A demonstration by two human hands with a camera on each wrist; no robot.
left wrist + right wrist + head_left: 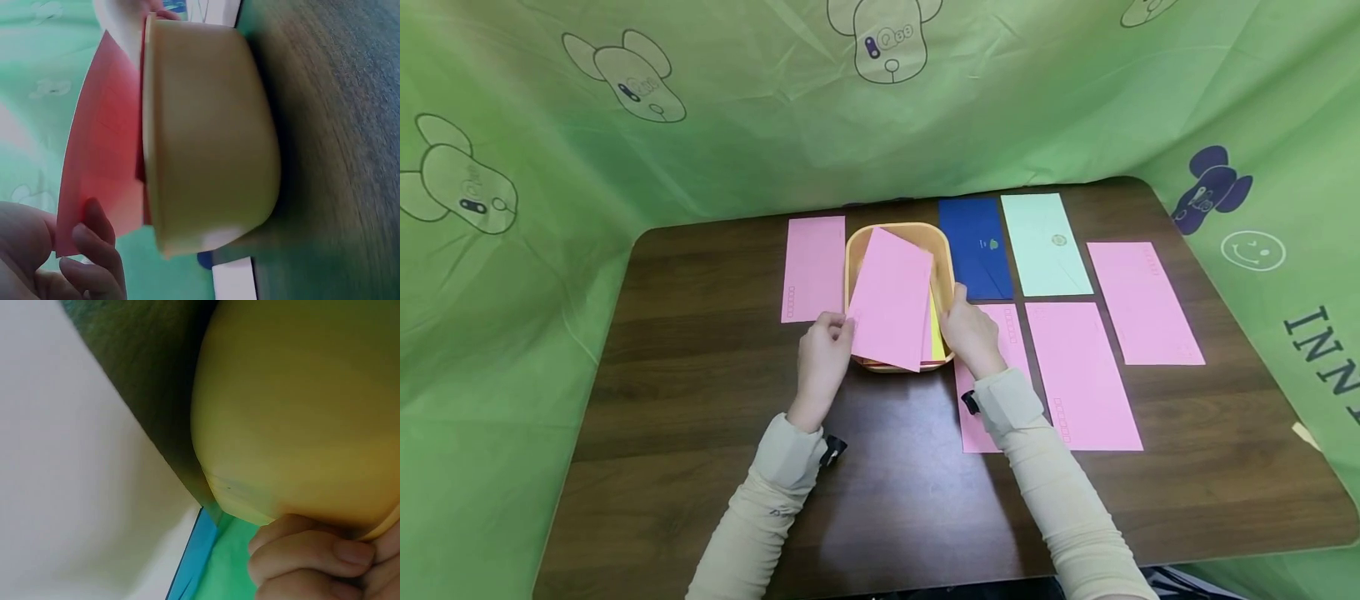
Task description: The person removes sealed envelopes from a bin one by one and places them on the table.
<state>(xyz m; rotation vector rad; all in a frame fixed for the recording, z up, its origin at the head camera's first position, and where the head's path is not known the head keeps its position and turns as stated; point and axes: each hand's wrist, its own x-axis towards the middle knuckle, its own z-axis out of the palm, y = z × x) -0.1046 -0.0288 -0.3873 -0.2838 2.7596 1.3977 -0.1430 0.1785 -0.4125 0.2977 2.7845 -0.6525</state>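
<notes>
My left hand [823, 360] pinches the left edge of a pink envelope [891, 292] that slants over a small tan basket [942, 242]. In the left wrist view the envelope [103, 144] stands tilted above the rim, its corner between thumb and fingers. Curled round the basket's right rim is my right hand [972, 332]; the right wrist view shows its bent fingers [306, 550] against the yellowish basket wall [294, 412]. Beneath the held envelope lie another pink one, a yellow envelope [936, 333] and a red edge, mostly hidden.
On the brown table [700, 400], one pink envelope [814, 268] lies left of the basket. To the right are a blue envelope [976, 248], a mint one [1047, 244] and several pink ones [1086, 375]. A green printed cloth [737, 150] surrounds the table.
</notes>
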